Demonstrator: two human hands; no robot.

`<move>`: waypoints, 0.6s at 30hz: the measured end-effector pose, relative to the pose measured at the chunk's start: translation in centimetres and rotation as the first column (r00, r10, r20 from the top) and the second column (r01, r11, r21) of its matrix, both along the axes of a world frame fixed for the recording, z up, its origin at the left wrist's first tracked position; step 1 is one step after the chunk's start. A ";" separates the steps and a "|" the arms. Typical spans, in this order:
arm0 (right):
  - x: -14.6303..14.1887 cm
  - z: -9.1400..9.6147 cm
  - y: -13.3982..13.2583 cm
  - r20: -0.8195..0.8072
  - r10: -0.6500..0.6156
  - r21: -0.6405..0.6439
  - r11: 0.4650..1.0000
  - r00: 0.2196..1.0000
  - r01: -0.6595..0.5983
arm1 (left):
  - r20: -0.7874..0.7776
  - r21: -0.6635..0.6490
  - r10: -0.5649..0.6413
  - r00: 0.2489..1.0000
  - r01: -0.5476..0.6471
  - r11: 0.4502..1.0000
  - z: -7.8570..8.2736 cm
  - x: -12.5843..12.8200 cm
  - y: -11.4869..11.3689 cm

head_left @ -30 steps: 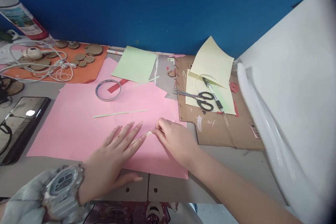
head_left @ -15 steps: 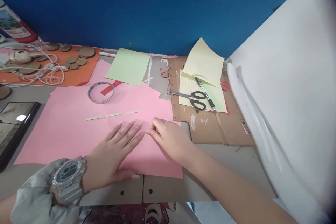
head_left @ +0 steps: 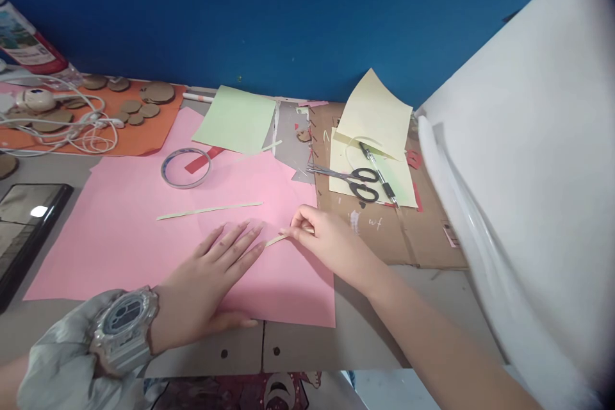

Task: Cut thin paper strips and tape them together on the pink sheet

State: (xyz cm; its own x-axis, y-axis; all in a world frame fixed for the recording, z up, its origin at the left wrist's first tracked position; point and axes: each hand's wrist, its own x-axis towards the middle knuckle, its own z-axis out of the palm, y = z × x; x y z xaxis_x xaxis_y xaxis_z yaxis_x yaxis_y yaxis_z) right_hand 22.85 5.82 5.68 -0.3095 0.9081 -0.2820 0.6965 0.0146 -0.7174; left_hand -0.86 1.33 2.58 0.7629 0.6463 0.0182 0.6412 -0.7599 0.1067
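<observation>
My left hand (head_left: 211,278) lies flat on the pink paper (head_left: 129,237), its fingers stretched out. Between thumb and fingers, my right hand (head_left: 319,240) pinches a narrow pale paper strip (head_left: 275,241). A short piece of that strip shows between the two hands; its other end seems to lie under my left fingers. Another thin pale green strip (head_left: 211,211) rests on the pink paper just beyond my left fingertips. Farther back on the same paper are a roll of tape (head_left: 166,177) and a red paper piece (head_left: 196,164).
Scissors (head_left: 362,182) and a pen (head_left: 379,176) lie on pale yellow sticky notes (head_left: 377,109) over cardboard (head_left: 384,243) at right. A green sheet (head_left: 235,118) is at the back. Leftward are a phone (head_left: 33,224), earphones (head_left: 96,122) and cardboard discs (head_left: 158,91) on orange paper.
My right hand has moved right, away from my left fingers, and a length of the strip now shows between them. My left hand has stayed in place.
</observation>
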 end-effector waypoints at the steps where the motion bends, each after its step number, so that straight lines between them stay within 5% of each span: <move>1: 0.2 0.1 0.1 0.013 -0.009 0.001 1.000 1.000 0.009 | -0.002 0.000 0.000 1.000 0.000 1.000 0.0 0.0 0.0; 18: 0.3 0.1 0.2 0.163 0.028 0.095 0.994 0.986 -0.044 | -0.021 0.073 -0.083 0.996 0.084 0.994 0.1 -0.6 0.6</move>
